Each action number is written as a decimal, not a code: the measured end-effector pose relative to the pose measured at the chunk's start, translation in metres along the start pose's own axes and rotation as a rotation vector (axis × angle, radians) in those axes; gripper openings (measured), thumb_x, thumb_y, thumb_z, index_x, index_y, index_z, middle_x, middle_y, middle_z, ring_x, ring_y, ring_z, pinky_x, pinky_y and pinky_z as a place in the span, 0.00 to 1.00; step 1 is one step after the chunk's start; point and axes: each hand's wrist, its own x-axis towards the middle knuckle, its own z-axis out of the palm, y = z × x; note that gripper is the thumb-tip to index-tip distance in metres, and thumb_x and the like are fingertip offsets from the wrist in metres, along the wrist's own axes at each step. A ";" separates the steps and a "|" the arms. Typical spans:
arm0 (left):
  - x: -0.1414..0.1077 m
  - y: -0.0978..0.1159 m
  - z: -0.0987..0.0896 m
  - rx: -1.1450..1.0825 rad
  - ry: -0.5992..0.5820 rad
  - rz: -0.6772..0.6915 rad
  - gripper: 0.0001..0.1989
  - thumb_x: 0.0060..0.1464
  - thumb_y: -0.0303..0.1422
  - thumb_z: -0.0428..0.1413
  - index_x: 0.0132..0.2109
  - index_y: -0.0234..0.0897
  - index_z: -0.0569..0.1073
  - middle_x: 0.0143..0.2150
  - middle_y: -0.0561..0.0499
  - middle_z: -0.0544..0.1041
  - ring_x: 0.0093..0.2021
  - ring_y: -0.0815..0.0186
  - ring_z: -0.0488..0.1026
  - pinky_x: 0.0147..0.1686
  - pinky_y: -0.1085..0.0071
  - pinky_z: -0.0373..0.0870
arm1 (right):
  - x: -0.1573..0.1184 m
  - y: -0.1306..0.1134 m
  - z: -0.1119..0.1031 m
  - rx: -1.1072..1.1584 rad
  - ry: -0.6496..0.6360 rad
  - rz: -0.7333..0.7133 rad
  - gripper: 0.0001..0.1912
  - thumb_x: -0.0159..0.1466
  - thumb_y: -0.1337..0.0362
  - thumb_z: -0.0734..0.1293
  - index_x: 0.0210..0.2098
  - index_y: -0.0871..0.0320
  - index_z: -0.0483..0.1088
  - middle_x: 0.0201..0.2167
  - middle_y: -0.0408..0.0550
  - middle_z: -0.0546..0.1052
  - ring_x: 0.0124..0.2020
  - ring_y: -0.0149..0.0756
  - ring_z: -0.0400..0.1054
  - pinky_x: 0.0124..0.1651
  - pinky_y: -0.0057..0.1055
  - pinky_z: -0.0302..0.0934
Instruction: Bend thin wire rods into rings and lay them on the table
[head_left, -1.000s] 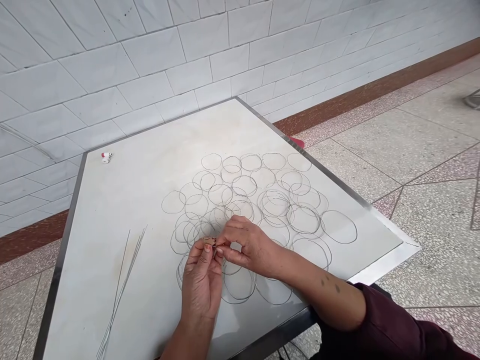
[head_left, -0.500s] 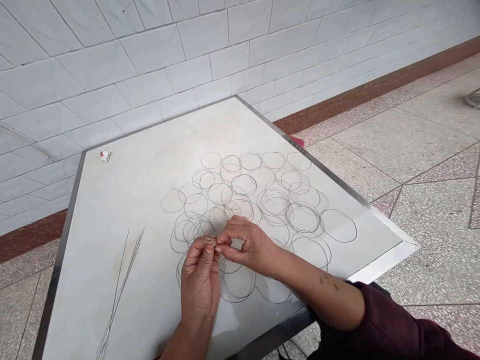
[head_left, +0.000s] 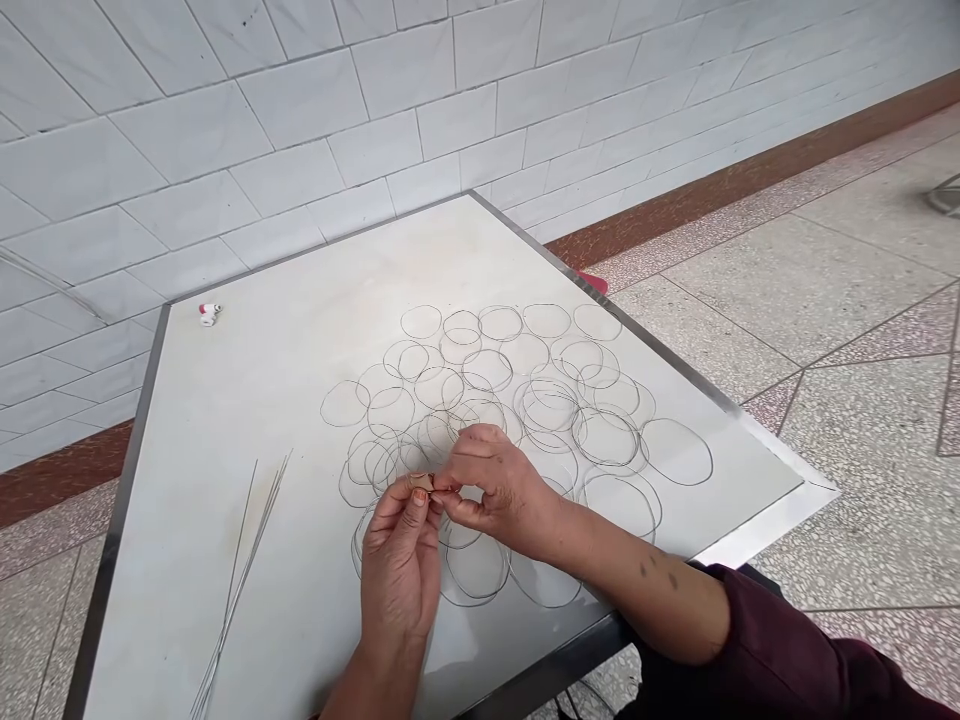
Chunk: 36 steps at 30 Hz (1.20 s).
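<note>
My left hand (head_left: 401, 560) and my right hand (head_left: 499, 490) meet above the near middle of the table, fingertips pinched together and almost touching. Whatever lies between the tips is too small and too covered to make out. A tan wrapping, perhaps tape, (head_left: 422, 482) shows at the left index fingertip, and the left thumbnail is orange. Under and around both hands lie many thin wire rings (head_left: 480, 602), several of them overlapping. To the left of my left hand, a small bunch of straight thin wires (head_left: 244, 570) lies on the table.
The white table (head_left: 300, 330) has a dark metal edge. Near its far left corner lies a small white and red object (head_left: 211, 315). A tiled wall (head_left: 405, 75) stands behind, and speckled floor (head_left: 870, 440) spreads on the right.
Both hands stay in nearly the same place. The right hand's fingers have shifted very slightly at the pinch; the rings and straight wires lie as before.
</note>
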 end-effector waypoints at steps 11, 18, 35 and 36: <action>0.001 0.005 0.002 -0.015 -0.033 -0.002 0.07 0.44 0.33 0.71 0.31 0.37 0.82 0.33 0.50 0.79 0.37 0.67 0.76 0.42 0.71 0.75 | 0.000 -0.003 -0.010 0.072 -0.072 0.043 0.04 0.69 0.64 0.67 0.37 0.56 0.72 0.29 0.43 0.76 0.35 0.35 0.67 0.47 0.37 0.60; 0.003 0.005 -0.001 -0.048 0.017 -0.052 0.09 0.42 0.31 0.72 0.32 0.36 0.82 0.34 0.50 0.80 0.38 0.66 0.76 0.42 0.71 0.75 | 0.001 -0.003 -0.013 0.092 -0.122 0.095 0.04 0.69 0.64 0.67 0.37 0.56 0.72 0.29 0.43 0.76 0.36 0.35 0.68 0.47 0.37 0.61; 0.003 0.004 -0.006 0.020 -0.055 -0.018 0.09 0.42 0.33 0.72 0.33 0.37 0.84 0.35 0.49 0.78 0.38 0.65 0.75 0.43 0.69 0.75 | 0.002 -0.013 -0.016 0.213 -0.114 0.265 0.05 0.61 0.71 0.70 0.31 0.56 0.72 0.26 0.40 0.74 0.34 0.34 0.68 0.47 0.36 0.62; 0.003 0.005 -0.006 0.028 -0.056 -0.015 0.09 0.41 0.33 0.72 0.33 0.37 0.84 0.35 0.50 0.78 0.39 0.66 0.75 0.43 0.70 0.75 | 0.002 -0.012 -0.016 0.213 -0.107 0.267 0.05 0.60 0.71 0.71 0.31 0.56 0.71 0.26 0.40 0.74 0.34 0.34 0.68 0.47 0.37 0.62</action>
